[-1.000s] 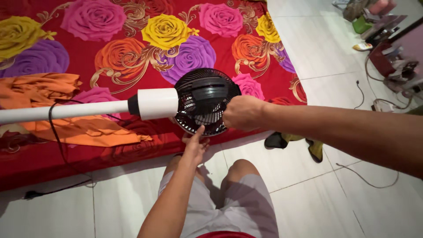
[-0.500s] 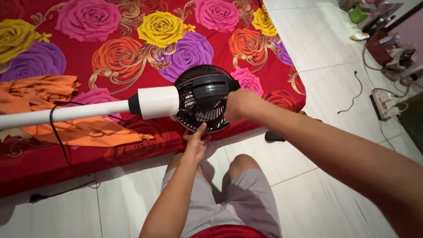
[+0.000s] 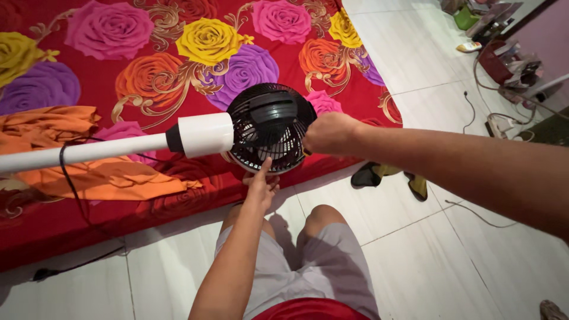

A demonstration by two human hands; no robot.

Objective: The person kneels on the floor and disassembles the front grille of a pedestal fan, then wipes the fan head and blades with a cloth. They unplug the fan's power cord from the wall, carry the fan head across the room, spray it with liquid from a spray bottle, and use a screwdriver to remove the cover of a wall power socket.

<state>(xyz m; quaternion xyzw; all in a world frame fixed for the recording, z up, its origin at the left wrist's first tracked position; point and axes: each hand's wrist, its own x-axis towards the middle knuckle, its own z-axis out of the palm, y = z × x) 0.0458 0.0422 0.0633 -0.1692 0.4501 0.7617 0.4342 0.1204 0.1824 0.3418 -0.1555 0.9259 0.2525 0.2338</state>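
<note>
fan head (image 3: 269, 127): black round grille cage with motor housing behind; lies on its side at the bed edge, frame centre; white collar (image 3: 204, 134) and white pole (image 3: 83, 151) run off toward 9 o'clock across the bedspread
handling: likely light plastic cage, stiff at the rim, thin ribs probably flex and snap if squeezed; smooth pole probably slippery and long, so head end likely wants to swing; motor lump likely puts most weight near the collar
grip points: outer rim ring or the collar, judged safest; not mid-grille ribs
right hand (image 3: 332, 133): at 3 o'clock of the cage, touching the rim; fingers clenched around the rim edge as far as can be seen; fingertips hidden behind the grille, exact purchase cannot be told
left hand (image 3: 261, 184): at 6 o'clock of the cage, just below it; index finger (image 3: 267, 166) extended up and touching the lower rim, other fingers loosely curled, gripping nothing
cage vs fingers: rim sits between the two hands, right one on the side, left one underneath
black cable (image 3: 68, 178): drops from the pole toward 7 o'clock, over the bed edge to the floor
orange cloth (image 3: 89, 178): crumpled on the bed under the pole, 9 o'clock of the cage
bed (image 3: 178, 65): red spread with big multicolour roses
floor (image 3: 427, 249): pale tiles; dark sandals (image 3: 388, 176) near the bed corner at 4 o'clock of the cage
</note>
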